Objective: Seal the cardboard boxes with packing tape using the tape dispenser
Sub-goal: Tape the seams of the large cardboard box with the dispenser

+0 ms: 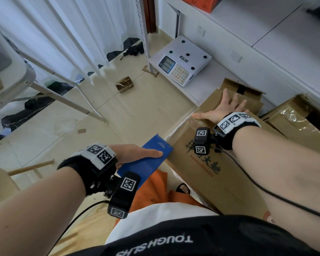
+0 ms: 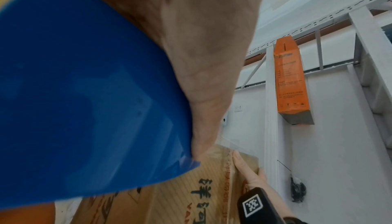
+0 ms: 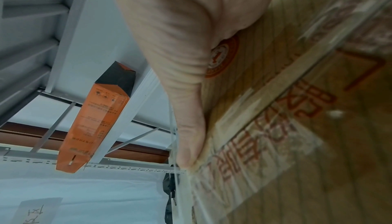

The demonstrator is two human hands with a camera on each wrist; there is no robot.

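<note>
My left hand [image 1: 135, 154] grips a blue tape dispenser [image 1: 148, 159], thumb lying along its top; in the left wrist view the dispenser [image 2: 84, 93] fills the left side under my thumb [image 2: 201, 60]. Its front end meets the near corner of a large printed cardboard box [image 1: 201, 163]. A strip of clear tape [image 1: 181, 122] runs along the box's left edge. My right hand [image 1: 224, 108] lies flat on the box top, fingers spread, thumb at the taped edge. Up close, my right hand [image 3: 180, 43] presses the taped cardboard [image 3: 297, 127].
A white electronic scale [image 1: 185, 61] sits on a low shelf past the box. An open box flap [image 1: 242, 89] and a tape-wrapped box [image 1: 294, 122] stand to the right. Folding table legs [image 1: 63, 100] cross the floor at left. An orange carton [image 2: 290, 80] hangs over a shelf.
</note>
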